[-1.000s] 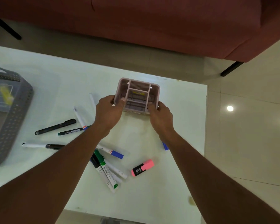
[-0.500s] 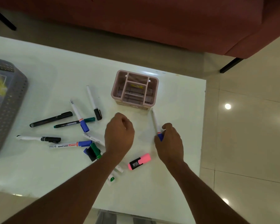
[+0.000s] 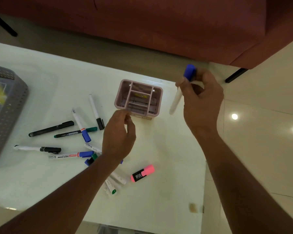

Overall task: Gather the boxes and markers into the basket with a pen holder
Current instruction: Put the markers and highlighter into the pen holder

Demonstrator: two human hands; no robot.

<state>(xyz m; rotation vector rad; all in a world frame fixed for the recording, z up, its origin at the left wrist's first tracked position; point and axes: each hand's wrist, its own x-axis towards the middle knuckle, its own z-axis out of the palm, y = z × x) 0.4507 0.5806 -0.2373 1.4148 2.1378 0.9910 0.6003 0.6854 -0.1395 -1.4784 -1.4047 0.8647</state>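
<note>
A pink pen holder [image 3: 156, 94] with several compartments stands upright on the white table [image 3: 167, 191]. My right hand [image 3: 201, 102] grips a white marker with a blue cap [image 3: 176, 98], held in the air just right of the holder, cap end up. My left hand [image 3: 119, 137] hovers at the holder's near left corner with fingers loosely curled, holding nothing. Several markers [image 3: 79, 124] lie scattered on the table to the left, some hidden under my left forearm. A pink highlighter [image 3: 142, 173] lies nearer me. The grey basket [image 3: 8, 114] sits at the far left with a clear box inside.
A red sofa [image 3: 159, 27] runs along the far side of the table. The table's right edge is close to my right arm, with tiled floor [image 3: 260, 149] beyond. A small brown spot [image 3: 193, 207] marks the table near the front right corner.
My right hand has lifted the blue-capped marker off the table and raised it beside the holder. My left hand moved up toward the holder's near left corner.
</note>
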